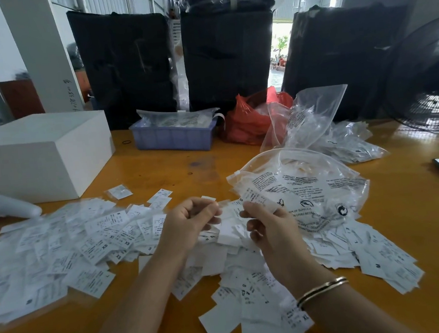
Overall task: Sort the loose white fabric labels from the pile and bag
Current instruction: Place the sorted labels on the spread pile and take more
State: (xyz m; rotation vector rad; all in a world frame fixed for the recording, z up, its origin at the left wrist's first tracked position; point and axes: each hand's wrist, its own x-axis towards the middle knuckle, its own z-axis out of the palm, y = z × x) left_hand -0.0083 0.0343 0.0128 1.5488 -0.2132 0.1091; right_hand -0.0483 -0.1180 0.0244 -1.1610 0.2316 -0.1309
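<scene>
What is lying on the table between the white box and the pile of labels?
In the head view, a white handheld device lies between the white box and the pile of labels, at the left edge. Beside it the wooden table shows bare.

Loose white labels [108,247] spread left of the clear plastic bag [304,193] show size marks "XS" and "S"; one near the front desk [420,227] edge reads "XL". The bag carries black warning print, mostly too small to read, with "SUFFOCA" and "CRIBS BEDS" legible.
</scene>
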